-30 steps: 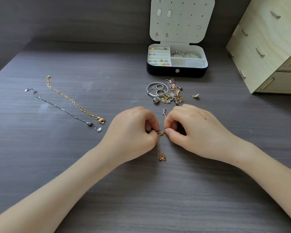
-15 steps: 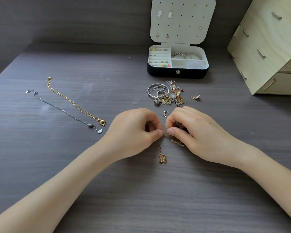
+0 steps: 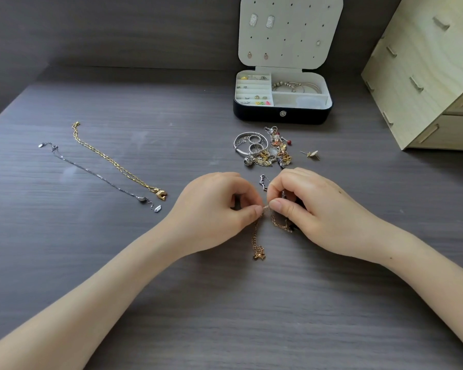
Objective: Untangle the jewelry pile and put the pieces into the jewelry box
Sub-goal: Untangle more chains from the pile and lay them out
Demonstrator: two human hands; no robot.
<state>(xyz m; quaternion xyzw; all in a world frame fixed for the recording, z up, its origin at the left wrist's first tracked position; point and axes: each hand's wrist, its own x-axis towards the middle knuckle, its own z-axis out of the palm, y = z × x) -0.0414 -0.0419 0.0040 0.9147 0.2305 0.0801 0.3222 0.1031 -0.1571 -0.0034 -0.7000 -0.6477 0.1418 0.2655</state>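
The left hand [image 3: 214, 209] and right hand [image 3: 313, 206] are pinching the chain [image 3: 253, 236], seemingly light, limp and snag-prone, best gripped beside its tangle.

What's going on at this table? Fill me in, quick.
A person is working on a rose-gold chain, pinching it between the left hand and right hand; its loose end trails toward the person. A tangled pile lies in front of the open jewelry box, not yet sorted. A gold chain and a silver chain lie stretched out on the table to the left.
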